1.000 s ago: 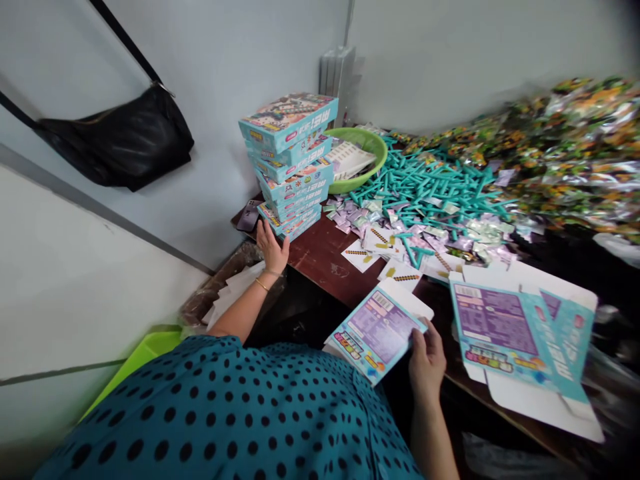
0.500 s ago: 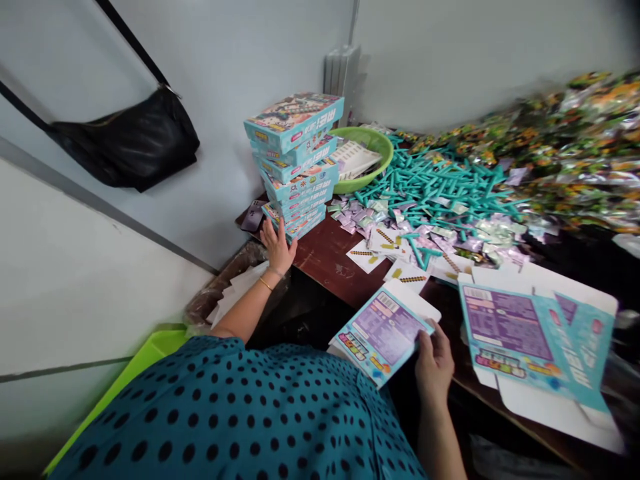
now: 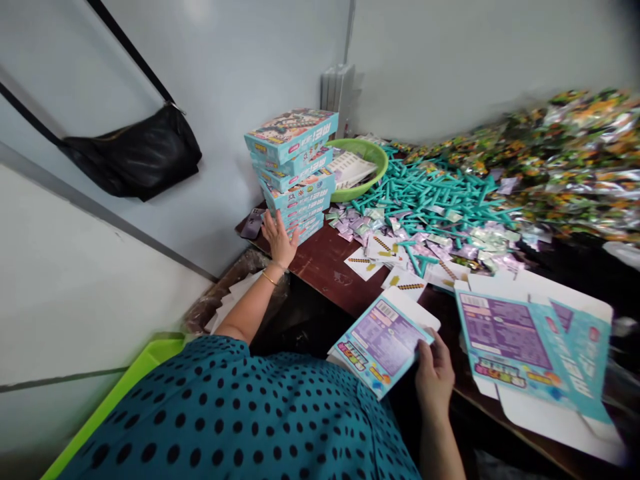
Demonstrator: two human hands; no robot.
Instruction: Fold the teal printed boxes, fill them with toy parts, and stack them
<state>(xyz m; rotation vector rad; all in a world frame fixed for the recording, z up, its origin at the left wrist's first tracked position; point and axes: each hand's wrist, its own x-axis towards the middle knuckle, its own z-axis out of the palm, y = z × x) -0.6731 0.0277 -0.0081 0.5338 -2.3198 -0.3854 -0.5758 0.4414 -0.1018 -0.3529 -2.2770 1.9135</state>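
My left hand (image 3: 281,240) rests with fingers spread against the near side of a stack of blue printed boxes (image 3: 293,137), at its lower boxes. My right hand (image 3: 436,367) pinches the right edge of a carton (image 3: 383,337), thumb on top. This carton has a purple and blue printed panel and a white flap at its upper end. It is held in front of my body, by the table edge. To the right of that hand lie flattened cartons (image 3: 510,333) of the same print, overlapping one another.
On the table (image 3: 325,263) stands a green basin (image 3: 383,167) holding printed sheets. Beside it are heaps of teal plastic pieces (image 3: 440,193), small sachets (image 3: 360,223), cards (image 3: 363,263) and packed bags (image 3: 565,160). A phone (image 3: 253,223) lies by the stack; a black bag (image 3: 135,153) hangs left.
My left hand has pressed in against the stack, and the lowest boxes stick out less on the near side. The carton in my right hand stays nearly where it was. The view has tilted slightly.
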